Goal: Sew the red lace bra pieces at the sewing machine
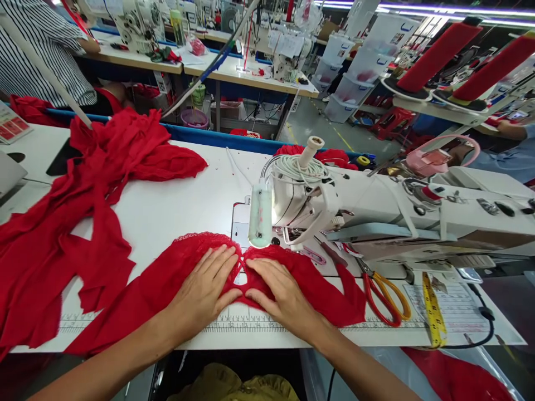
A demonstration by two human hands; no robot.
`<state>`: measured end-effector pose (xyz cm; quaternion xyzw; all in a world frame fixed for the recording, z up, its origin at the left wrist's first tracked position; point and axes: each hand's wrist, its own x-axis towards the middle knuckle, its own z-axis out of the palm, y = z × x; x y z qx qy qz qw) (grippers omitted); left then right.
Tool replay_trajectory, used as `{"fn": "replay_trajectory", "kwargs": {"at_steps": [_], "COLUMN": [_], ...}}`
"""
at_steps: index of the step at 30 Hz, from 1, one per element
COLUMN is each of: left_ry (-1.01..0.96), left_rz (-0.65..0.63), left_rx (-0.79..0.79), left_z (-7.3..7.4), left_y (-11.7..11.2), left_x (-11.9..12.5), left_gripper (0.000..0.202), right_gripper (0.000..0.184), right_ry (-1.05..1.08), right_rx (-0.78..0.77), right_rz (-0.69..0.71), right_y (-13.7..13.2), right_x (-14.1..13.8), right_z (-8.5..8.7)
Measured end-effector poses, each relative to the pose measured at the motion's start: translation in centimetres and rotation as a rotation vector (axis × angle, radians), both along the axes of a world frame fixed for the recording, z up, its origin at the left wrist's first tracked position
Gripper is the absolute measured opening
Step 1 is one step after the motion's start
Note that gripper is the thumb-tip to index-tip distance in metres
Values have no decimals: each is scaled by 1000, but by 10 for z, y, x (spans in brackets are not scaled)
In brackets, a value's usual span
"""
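Note:
My left hand (205,288) lies flat with fingers stretched on a red lace garment piece (167,278) spread on the white table. My right hand (281,293) also lies flat and open on the same red piece, just right of the left hand. Between the fingertips of both hands a small gap in the fabric shows. Both hands sit directly in front of the white sewing machine (376,217), close to its lit needle area (261,217).
A heap of red fabric (83,211) covers the table's left side. Orange-handled scissors (387,298) and a yellow tape measure (432,309) lie right of my hands. Red thread cones (438,55) stand at the right. A person in a striped shirt (37,50) sits at the back left.

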<state>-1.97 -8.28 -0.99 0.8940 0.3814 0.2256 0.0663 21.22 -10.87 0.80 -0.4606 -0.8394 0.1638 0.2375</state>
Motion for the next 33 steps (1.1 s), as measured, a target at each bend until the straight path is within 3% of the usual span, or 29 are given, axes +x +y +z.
{"fn": "replay_trajectory", "kwargs": {"at_steps": [3,8,33], "left_ry": [123,179,215], "left_rz": [43,54,45], "left_rx": [44,86,23], "left_z": [-7,-9,-3], "left_y": [2,4,11], "left_x": [-4,-6,2], "left_gripper": [68,79,84], "right_gripper": [65,75,73], "right_ry": [-66,-125,-174], "right_rx": [-72,-95,-78], "right_rz": [-55,-67,-100], "right_y": [-1,-7,-6], "right_x": [5,14,22], "right_z": [-7,-10,-13]}}
